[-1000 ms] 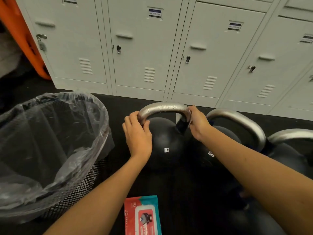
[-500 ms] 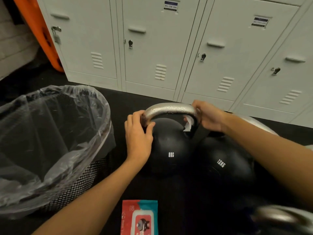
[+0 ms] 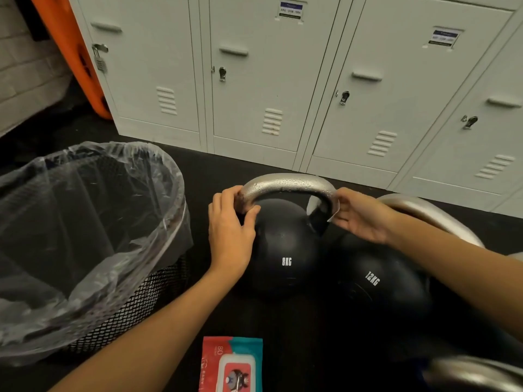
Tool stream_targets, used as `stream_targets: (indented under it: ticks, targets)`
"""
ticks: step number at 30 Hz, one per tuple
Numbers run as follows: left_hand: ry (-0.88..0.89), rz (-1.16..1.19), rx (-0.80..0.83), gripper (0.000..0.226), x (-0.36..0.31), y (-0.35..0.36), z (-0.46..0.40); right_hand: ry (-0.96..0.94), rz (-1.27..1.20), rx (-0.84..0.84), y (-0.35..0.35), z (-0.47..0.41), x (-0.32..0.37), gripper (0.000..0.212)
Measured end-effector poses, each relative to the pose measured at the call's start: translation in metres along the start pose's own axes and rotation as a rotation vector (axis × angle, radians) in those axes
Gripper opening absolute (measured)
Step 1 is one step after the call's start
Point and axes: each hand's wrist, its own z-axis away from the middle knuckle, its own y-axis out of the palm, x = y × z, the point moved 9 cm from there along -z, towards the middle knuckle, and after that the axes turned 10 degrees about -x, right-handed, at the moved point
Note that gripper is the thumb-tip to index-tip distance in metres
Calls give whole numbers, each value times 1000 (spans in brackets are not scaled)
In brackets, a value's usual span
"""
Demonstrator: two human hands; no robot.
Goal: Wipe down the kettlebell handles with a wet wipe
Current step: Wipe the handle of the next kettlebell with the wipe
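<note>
Your left hand (image 3: 230, 236) grips 8KG kettlebell handle (image 3: 285, 183) left end — right hand (image 3: 358, 217) pinches wet wipe (image 3: 334, 209) round right end.

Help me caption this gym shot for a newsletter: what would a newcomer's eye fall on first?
First, the two hands on the silver handle of the 8KG kettlebell at centre: the left hand grips its left end, the right hand holds a wet wipe against its right end. Next, the plastic-lined mesh bin at left and the grey lockers behind.
</note>
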Motion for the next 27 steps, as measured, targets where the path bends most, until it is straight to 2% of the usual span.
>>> stream_targets:
  ticks: [2, 5, 8, 12, 16, 21, 27]
  targets:
    - [-2, -2, 3, 37, 1, 0, -1, -8, 39, -35, 4, 0, 5, 18]
    - [-3, -2, 8, 36, 2, 0, -1, -144, 118, -75, 13, 5, 31, 20]
    - [-2, 1, 13, 36, 1, 0, -1, -283, 211, -103, 15, 14, 47, 35]
    - [6, 4, 14, 35, 2, -1, -1, -357, 159, -87, 7, 31, 39, 32]
    - [0, 9, 18, 35, 2, 0, -1, -344, 9, -142, -11, 43, 26, 25]
    - [1, 8, 18, 36, 2, 0, -2, -219, 13, -184, -18, 35, 13, 38]
    - [3, 7, 21, 36, 3, 0, -2, -266, -170, -183, -7, 33, 33, 25]
